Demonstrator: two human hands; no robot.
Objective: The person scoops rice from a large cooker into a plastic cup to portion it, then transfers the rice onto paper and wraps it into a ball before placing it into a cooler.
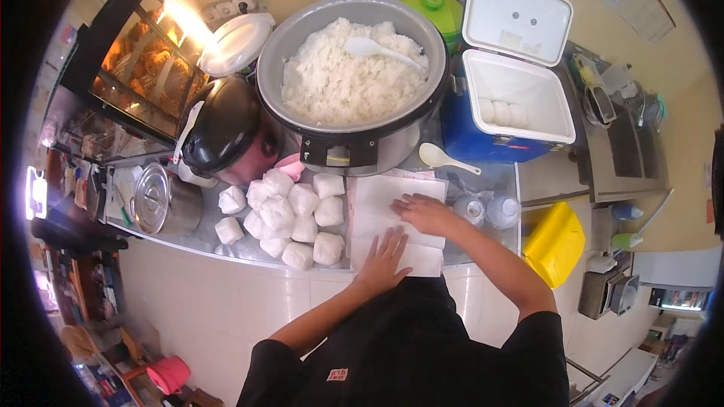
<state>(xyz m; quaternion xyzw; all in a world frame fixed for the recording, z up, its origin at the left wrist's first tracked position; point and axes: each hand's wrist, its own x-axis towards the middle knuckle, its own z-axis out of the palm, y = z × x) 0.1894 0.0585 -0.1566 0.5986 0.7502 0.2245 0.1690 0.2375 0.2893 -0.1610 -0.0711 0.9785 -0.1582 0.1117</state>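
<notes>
A stack of white wrapping paper (370, 203) lies on the metal counter in front of me. My left hand (384, 257) rests flat on its lower part with the fingers spread. Higher up, at the right, my right hand (425, 215) lies palm down on the same paper. Neither hand grips anything that I can see. Left of the paper sits a pile of white wrapped bundles (277, 215). Behind it, a large open rice cooker (362, 152) is filled with cooked rice (328, 82), and a white rice paddle (384, 52) lies on the rice. A cream rice paddle (449, 159) lies on the counter.
A blue cooler box (481, 135), lid up, holds a few white bundles (502, 113). Left stand a lidded black-and-pink cooker (226, 130), a steel pot (169, 198) and a lit food display case (147, 62). Plastic cups (486, 212) and a yellow bin (554, 246) are at right.
</notes>
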